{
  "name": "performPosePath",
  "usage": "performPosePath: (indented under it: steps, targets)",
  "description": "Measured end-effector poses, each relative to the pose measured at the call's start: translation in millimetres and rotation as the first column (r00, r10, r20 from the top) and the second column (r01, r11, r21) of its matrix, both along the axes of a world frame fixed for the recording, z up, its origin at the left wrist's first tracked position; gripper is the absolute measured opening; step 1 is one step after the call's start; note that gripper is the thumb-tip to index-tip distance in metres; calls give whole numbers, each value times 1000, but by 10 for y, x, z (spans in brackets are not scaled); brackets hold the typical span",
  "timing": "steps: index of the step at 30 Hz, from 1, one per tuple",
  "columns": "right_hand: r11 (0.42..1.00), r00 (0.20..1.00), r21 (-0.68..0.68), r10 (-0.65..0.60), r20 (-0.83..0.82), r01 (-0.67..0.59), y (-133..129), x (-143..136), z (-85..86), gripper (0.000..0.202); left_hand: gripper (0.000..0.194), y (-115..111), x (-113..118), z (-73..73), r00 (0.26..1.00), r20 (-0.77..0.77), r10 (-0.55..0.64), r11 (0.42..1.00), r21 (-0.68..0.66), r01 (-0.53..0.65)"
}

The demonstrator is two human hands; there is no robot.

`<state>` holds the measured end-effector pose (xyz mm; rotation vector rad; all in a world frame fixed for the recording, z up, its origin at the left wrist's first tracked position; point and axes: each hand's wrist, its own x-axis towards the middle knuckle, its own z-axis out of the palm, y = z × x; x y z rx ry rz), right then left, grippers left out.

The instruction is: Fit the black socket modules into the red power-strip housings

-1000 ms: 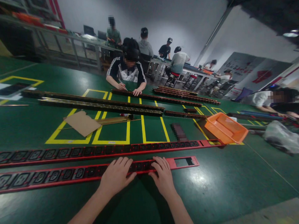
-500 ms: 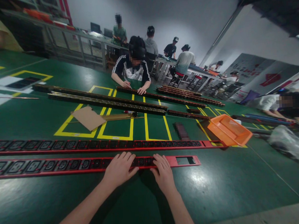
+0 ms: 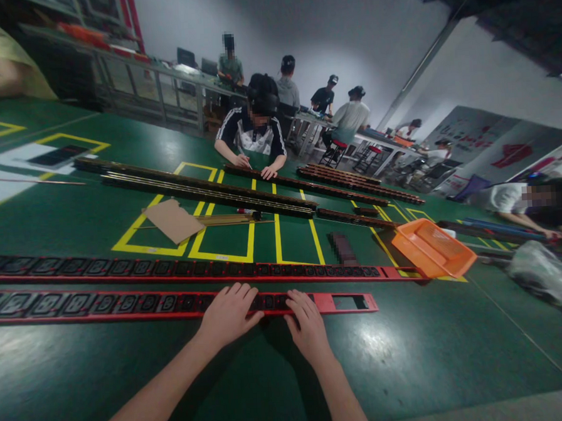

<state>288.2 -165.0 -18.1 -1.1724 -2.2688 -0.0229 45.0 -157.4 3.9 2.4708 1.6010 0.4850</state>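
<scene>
Two hands [image 3: 230, 315] [image 3: 307, 322] touch one of two red strips [image 3: 169, 303] [image 3: 203, 268].

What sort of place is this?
Perhaps an assembly workshop. The left hand and right hand rest on a red strip with socket-like black fittings, a co-worker bends over a dark strip opposite, and yellow outlines mark the green table.

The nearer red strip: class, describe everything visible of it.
The nearer red strip is long, narrow, perhaps painted metal, holding a row of black socket-like units. Near its right end is a rectangular opening. It lies on the green tabletop, running out of view leftward; the left hand and right hand rest on it.
</scene>
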Motion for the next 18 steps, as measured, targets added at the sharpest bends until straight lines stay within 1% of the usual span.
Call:
performPosePath:
  steps: [4, 7, 12, 18]
  targets:
    - [999, 999, -45, 2, 36, 0, 23, -89, 30, 38, 44, -3, 6, -20, 1000, -6, 12, 1000, 6, -12]
    - [998, 999, -64, 11, 41, -8, 42, -151, 7, 40, 44, -3, 3, -23, 1000, -20, 9, 1000, 9, -9]
    - [998, 1000, -67, 5, 13, -4, 50, -177, -44, 30, 42, 1, -5, -6, 1000, -25, -1, 1000, 6, 1]
    - [996, 1000, -87, -2, 7, 2, 44, -165, -20, 28, 42, -1, -1, -12, 1000, -30, 3, 1000, -6, -3]
